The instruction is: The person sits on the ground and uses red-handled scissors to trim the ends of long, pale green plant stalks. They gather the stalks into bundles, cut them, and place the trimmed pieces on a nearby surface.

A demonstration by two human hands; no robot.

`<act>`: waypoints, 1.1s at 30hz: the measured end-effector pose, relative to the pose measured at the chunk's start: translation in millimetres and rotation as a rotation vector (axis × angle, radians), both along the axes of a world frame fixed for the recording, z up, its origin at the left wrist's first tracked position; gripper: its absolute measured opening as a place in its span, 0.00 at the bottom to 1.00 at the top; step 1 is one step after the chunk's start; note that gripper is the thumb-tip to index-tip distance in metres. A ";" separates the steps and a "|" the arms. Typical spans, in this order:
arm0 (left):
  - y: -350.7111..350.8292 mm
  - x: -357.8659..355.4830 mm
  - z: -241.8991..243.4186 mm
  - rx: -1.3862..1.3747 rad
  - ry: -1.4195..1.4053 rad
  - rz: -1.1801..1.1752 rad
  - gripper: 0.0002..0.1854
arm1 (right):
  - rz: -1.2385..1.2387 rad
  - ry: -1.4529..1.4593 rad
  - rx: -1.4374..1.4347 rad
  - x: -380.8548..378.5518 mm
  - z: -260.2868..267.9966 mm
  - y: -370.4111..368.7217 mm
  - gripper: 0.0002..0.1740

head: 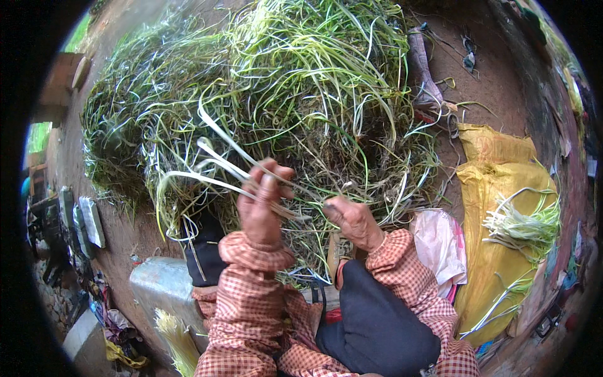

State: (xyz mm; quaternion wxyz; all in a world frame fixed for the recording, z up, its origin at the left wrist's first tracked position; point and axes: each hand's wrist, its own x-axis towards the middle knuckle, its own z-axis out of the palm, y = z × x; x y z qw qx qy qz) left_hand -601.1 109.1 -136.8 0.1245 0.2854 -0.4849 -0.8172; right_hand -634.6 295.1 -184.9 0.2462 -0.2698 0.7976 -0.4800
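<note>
My left hand [261,205] grips a few long white-and-green plant stalks [221,162]. Their pale upper parts fan out to the upper left, and their thin brownish ends poke out on the right. Just to the right, my right hand [351,219] is closed, thumb against fingers, on the thin end of a stalk that runs across from the left hand. Beneath and beyond both hands spreads a large heap of tangled green stalks [282,85], with dark, withered matter mixed in. What lies inside the right fist is mostly hidden.
At right, a yellow woven sack [494,292] carries a bunch of white-stemmed greens [518,224]. A pale plastic bag [438,245] lies nearer my right arm. Lower left are a metallic-looking block [160,278] and an upright pale stalk bundle [176,339]. Clutter lines the far left.
</note>
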 end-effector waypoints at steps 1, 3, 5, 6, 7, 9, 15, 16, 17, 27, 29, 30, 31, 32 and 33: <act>18.2 2.8 -10.0 0.041 0.008 0.000 0.14 | 0.027 0.042 -0.040 2.5 1.3 -0.1 0.11; 40.9 10.1 -25.5 0.086 0.033 -0.075 0.13 | 0.010 0.035 -0.137 6.0 0.9 -5.2 0.11; 35.8 13.2 -32.1 0.180 0.105 -0.029 0.11 | -0.042 -0.037 -0.160 8.1 -5.5 -9.1 0.13; 28.8 15.7 -29.9 0.193 0.077 0.037 0.10 | -0.050 -0.002 -0.122 7.1 -10.8 -6.5 0.14; 12.4 16.0 -24.1 0.149 0.082 0.066 0.11 | -0.024 0.003 -0.051 5.2 -18.2 -2.2 0.15; -28.7 13.0 -7.1 0.103 0.193 0.289 0.13 | -0.126 -0.260 0.111 -2.4 -32.2 19.5 0.15; -82.5 20.3 40.3 -0.086 0.604 0.341 0.19 | -0.389 -0.053 0.035 -67.2 -28.2 65.4 0.26; -74.3 20.1 38.5 0.078 0.631 0.261 0.23 | -0.500 0.054 0.042 -86.4 -22.2 59.0 0.27; -67.2 17.5 35.0 0.223 0.646 0.160 0.25 | -0.600 0.144 0.017 -105.5 -16.9 49.4 0.29; -19.7 15.0 -8.1 0.236 0.143 -0.051 0.14 | 0.487 0.114 0.458 4.9 -52.9 5.4 0.15; -20.0 16.3 -12.5 0.184 0.052 -0.013 0.14 | 0.292 0.201 0.099 8.8 -42.2 22.1 0.17; -19.6 17.3 -14.5 0.166 0.030 -0.008 0.14 | 0.198 0.112 0.130 -0.6 -34.5 33.0 0.19; -19.0 17.4 -16.5 0.163 0.023 -0.014 0.14 | 0.044 -0.013 0.000 -18.2 -27.9 44.2 0.19; -17.6 17.7 -17.9 0.173 -0.006 0.006 0.14 | -0.162 0.075 -0.010 -38.2 -23.6 52.6 0.20; -15.1 17.6 -19.0 0.125 -0.083 0.021 0.14 | -0.412 -0.019 0.021 -58.0 -22.9 57.6 0.18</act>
